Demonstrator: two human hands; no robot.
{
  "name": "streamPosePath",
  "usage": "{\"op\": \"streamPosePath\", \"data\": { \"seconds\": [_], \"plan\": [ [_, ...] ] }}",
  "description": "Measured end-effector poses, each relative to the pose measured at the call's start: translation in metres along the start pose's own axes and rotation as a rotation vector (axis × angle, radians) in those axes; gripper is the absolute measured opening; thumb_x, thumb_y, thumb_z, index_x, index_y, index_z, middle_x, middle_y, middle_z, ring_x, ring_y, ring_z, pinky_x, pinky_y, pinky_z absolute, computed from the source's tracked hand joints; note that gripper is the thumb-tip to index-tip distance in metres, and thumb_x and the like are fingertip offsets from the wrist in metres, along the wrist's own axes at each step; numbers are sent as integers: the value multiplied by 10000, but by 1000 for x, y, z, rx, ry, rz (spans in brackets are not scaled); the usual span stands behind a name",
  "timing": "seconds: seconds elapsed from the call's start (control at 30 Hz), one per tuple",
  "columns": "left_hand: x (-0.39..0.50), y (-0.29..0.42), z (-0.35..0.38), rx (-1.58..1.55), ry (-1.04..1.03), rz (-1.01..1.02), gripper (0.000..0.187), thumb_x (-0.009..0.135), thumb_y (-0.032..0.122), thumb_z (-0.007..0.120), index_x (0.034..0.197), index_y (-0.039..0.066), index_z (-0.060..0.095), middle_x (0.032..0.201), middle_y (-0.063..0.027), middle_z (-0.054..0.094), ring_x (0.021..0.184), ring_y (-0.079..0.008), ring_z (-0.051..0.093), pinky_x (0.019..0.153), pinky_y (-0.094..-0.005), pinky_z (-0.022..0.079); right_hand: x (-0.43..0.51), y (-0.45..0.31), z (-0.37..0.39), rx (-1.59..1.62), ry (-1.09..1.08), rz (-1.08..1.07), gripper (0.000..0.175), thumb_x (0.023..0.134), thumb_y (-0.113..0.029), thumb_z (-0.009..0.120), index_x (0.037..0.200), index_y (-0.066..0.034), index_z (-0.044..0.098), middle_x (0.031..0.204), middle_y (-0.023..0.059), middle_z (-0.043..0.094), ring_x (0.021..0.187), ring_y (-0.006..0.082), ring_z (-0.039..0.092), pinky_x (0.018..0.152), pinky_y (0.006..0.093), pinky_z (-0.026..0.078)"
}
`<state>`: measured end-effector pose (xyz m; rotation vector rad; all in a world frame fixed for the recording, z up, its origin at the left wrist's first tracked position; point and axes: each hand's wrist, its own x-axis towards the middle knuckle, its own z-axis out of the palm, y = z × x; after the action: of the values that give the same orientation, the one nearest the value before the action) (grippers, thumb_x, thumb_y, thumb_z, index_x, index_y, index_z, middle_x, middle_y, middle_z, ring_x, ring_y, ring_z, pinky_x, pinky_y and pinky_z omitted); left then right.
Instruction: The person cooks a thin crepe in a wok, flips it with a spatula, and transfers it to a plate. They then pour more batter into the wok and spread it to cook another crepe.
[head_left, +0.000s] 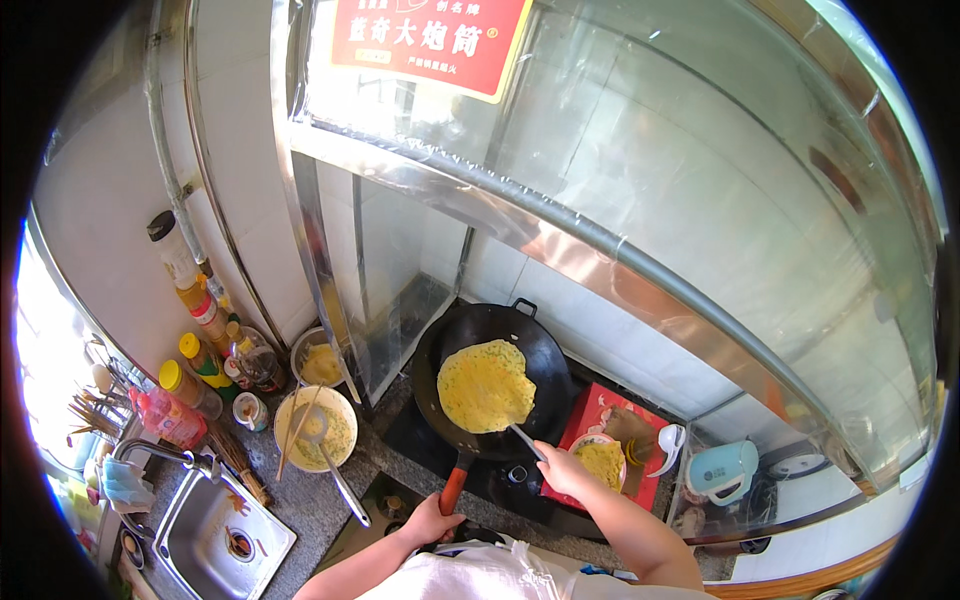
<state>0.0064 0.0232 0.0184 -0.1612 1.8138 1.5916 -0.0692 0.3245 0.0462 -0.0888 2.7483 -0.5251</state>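
Note:
My left hand (433, 519) grips the orange-red handle of a black wok (544, 367) on the stove. In the wok lies a round yellow pancake (487, 386) with green flecks. My right hand (564, 469) holds the metal handle of a spatula (527, 441), whose front end meets the pancake's lower right edge. Right of that hand, a bowl with folded yellow pancake (600, 461) stands on a red box (576, 427). To the left of the wok, a white bowl of batter with green bits (341, 431) holds a metal ladle (345, 484) and a pair of chopsticks (292, 442).
A metal bowl (300, 345) with yellow food stands behind the batter bowl. Several bottles (199, 356) line the left wall near a steel sink (225, 544). A glass and metal enclosure (465, 202) surrounds the stove. At right are a white spoon (670, 442) and a light blue kettle (724, 469).

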Motion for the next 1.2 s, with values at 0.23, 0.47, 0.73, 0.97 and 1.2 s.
{"op": "streamPosePath", "data": {
  "seconds": [0.23,0.47,0.73,0.97,1.2],
  "plan": [
    [5,-4,3,45,5,-46,410,829,214,750,1006,-2,450,690,-74,585,538,-140,582,492,-291,489,26,-19,17,120,288,-117,382,913,-166,570,1279,-64,528,1028,229,636,949,409,610,838,455,491],
    [4,-3,0,-11,-16,-2,377,843,179,729,994,4,430,673,-68,566,522,-136,556,470,-288,461,1,-25,-17,43,375,-200,377,925,-195,576,1301,-174,559,883,192,606,784,385,623,691,451,506],
    [-3,4,1,62,-7,2,411,843,247,731,1011,9,441,658,-53,586,512,-122,558,434,-271,427,-11,-21,-94,952,-190,71,400,996,-193,508,1388,-122,474,807,48,563,580,91,475,487,227,403],
    [-2,6,-1,160,0,-47,411,838,221,736,1022,-2,444,668,-69,585,527,-133,577,469,-277,468,-12,33,-5,2148,-462,267,349,985,-222,527,1328,-169,489,867,77,600,531,51,432,425,162,340],
    [1,0,1,40,-1,-25,408,845,215,734,1015,-2,431,692,-79,581,542,-141,580,472,-288,477,-42,37,-67,1350,-103,87,426,1016,-178,448,1434,-105,407,804,40,555,490,80,423,411,223,348]
  ]
}}
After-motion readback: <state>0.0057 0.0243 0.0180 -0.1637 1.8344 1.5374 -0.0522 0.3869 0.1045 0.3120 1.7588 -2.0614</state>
